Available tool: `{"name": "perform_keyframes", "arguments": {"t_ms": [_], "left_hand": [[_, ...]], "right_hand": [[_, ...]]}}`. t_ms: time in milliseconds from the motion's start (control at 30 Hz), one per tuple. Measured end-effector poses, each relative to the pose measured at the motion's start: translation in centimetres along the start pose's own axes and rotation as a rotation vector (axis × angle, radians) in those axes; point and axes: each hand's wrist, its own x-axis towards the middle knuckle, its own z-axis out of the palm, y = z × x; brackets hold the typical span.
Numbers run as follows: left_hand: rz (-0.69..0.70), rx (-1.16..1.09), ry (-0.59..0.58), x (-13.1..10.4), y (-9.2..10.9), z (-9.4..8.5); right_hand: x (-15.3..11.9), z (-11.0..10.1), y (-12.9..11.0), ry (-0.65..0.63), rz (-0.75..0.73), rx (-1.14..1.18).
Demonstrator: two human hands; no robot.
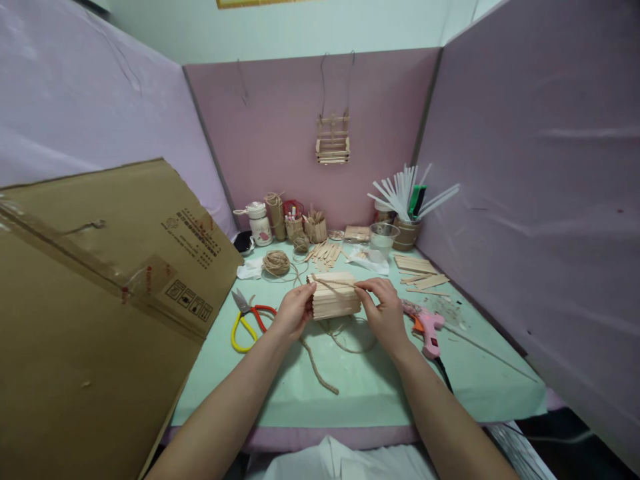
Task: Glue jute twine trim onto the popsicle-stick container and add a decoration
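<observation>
Between my hands is a small box built of wooden craft sticks, held a little above the table. My left hand grips its left end with the fingers closed. A length of twine runs across the upper part of the box. At the right end, my right hand pinches the twine against the box between thumb and fingers. More loose twine trails on the table below. Scissors with red and yellow handles lie left of my left hand. A pink glue gun rests right of my right hand.
A large cardboard sheet leans in on the left. Behind the box are a twine ball, loose craft sticks, a clear plastic cup and a pot of glue sticks. More sticks lie at right.
</observation>
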Motion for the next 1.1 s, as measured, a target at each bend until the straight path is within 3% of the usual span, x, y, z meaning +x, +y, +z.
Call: {"name": "perform_keyframes", "arguments": {"t_ms": [233,467,600,800,967,1100], "left_hand": [[-0.003,0.052,-0.034,-1.0,0.1,0.7],[-0.081,0.057,-0.152,-1.9,0.2,1.1],[-0.128,0.065,-0.177,-2.9,-0.3,1.5],[-0.145,0.080,-0.196,-5.2,-1.7,2.4],[-0.063,0.097,-0.008,-5.9,-1.4,2.6],[-0.100,0.283,-0.097,-5.7,-0.1,2.9]], "right_hand": [[2.7,-1.1,-1.0,-0.068,0.096,0.072],[6.8,-1.2,1.1,-0.291,0.453,0.131],[6.3,-1.2,2.0,-0.437,0.548,0.137],[5.0,-1.5,1.1,-0.597,0.611,0.137],[4.6,-1.4,0.6,-0.645,0.590,0.129],[4.4,-1.4,0.7,-0.648,0.571,0.122]]}}
